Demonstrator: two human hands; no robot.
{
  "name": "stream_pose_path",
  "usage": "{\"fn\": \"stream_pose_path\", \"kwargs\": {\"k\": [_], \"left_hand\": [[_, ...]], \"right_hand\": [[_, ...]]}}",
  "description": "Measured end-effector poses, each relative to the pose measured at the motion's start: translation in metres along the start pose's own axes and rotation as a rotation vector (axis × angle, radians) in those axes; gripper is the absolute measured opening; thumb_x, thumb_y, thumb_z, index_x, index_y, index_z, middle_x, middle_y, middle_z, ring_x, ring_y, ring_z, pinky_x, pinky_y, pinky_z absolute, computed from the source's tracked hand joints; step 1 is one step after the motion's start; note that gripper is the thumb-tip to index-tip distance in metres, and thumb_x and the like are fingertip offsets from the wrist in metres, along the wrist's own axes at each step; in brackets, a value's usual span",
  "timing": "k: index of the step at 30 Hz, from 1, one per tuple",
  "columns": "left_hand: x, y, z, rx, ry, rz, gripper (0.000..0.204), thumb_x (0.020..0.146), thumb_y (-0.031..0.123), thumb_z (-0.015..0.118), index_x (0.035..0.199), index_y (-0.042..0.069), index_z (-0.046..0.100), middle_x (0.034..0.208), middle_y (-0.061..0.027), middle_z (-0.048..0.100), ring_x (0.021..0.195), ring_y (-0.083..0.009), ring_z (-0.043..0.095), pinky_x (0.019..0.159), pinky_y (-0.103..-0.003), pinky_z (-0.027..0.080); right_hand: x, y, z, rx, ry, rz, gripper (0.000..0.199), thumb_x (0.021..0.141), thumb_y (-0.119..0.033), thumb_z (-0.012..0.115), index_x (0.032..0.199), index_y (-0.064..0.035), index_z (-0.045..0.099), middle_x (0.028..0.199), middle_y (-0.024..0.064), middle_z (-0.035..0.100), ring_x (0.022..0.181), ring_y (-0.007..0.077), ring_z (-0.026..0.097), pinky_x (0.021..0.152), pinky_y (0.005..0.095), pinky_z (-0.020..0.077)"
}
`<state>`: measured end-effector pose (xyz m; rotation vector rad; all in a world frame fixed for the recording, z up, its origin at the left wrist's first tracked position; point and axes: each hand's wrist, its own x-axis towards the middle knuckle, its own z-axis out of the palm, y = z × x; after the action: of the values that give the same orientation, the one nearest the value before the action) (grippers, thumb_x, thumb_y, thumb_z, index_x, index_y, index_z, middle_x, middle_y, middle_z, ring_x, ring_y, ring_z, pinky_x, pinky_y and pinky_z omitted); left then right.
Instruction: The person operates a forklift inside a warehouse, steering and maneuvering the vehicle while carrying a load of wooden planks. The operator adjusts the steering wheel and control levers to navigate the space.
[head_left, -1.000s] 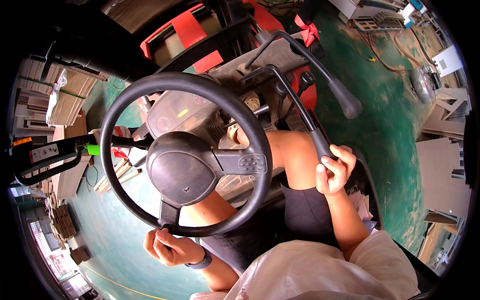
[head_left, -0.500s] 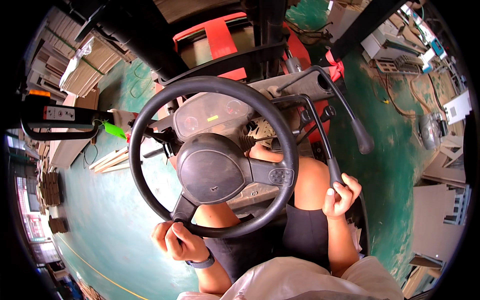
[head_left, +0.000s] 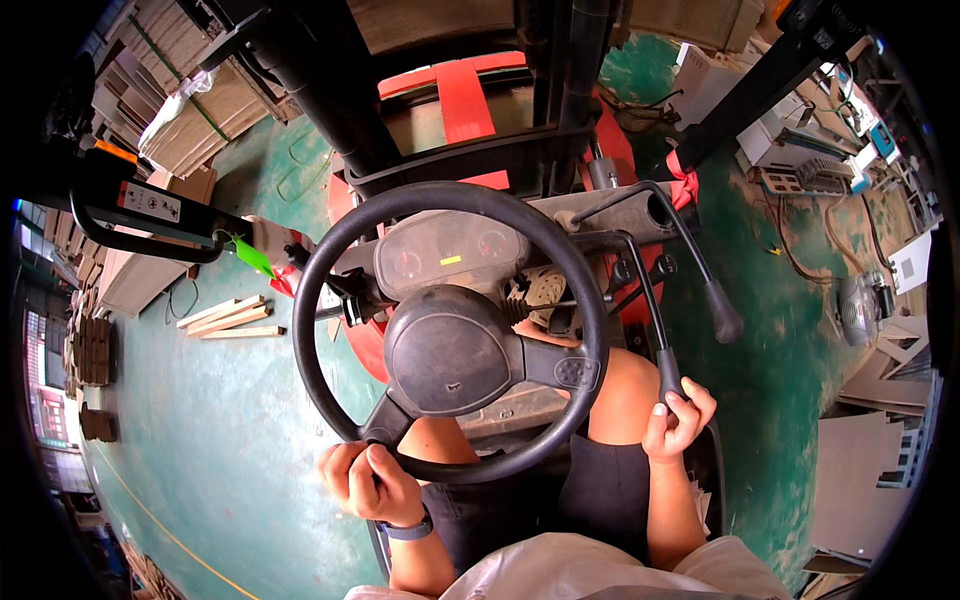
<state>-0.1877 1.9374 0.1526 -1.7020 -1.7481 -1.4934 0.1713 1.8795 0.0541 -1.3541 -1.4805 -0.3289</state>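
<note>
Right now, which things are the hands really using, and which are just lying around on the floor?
In use:
- steering wheel, gripped at its lower rim by the left hand
- nearer control lever, its knob held by the right hand

Just lying about:
- wooden planks on the green floor
- stacked boards
- cables on the floor

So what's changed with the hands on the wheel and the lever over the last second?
The left hand has slid rightward along the lower rim of the steering wheel, still gripping it. The right hand stays closed on the nearer control lever; the second lever remains untouched.
</note>
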Motion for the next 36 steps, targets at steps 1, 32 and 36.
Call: {"fn": "stream_pose_path", "kwargs": {"k": [1, 32, 36], "left_hand": [[0.0, 0.0, 0.0, 0.0, -0.003, 0.002, 0.018, 0.091, 0.004, 0.069, 0.075, 0.003, 0.061, 0.086, -0.0103, 0.064, 0.082, -0.0301, 0.056, 0.074, -0.042, 0.045], [0.009, 0.005, -0.009, -0.022, 0.012, 0.038, 0.012, 0.082, -0.004, 0.071, 0.078, 0.004, 0.064, 0.085, -0.0093, 0.065, 0.082, -0.0308, 0.058, 0.073, -0.041, 0.047], [0.012, 0.007, -0.007, -0.059, 0.011, 0.013, 0.014, 0.079, -0.002, 0.075, 0.074, 0.004, 0.064, 0.084, -0.009, 0.066, 0.081, -0.0306, 0.059, 0.074, -0.042, 0.048]], "right_hand": [[0.0, 0.0, 0.0, -0.005, 0.0, 0.001, 0.027, 0.091, -0.007, 0.065, 0.117, -0.0058, 0.063, 0.131, 0.0186, 0.053, 0.108, 0.0338, 0.057, 0.092, 0.0433, 0.0494], [0.038, -0.006, 0.009, -0.076, 0.031, -0.053, 0.015, 0.092, -0.008, 0.069, 0.106, -0.0049, 0.066, 0.122, 0.0162, 0.059, 0.106, 0.034, 0.06, 0.09, 0.0446, 0.0521], [0.048, -0.005, 0.009, -0.094, 0.046, -0.051, 0.012, 0.093, -0.007, 0.068, 0.104, -0.0026, 0.065, 0.12, 0.0173, 0.061, 0.105, 0.0349, 0.06, 0.09, 0.0453, 0.051]]}}
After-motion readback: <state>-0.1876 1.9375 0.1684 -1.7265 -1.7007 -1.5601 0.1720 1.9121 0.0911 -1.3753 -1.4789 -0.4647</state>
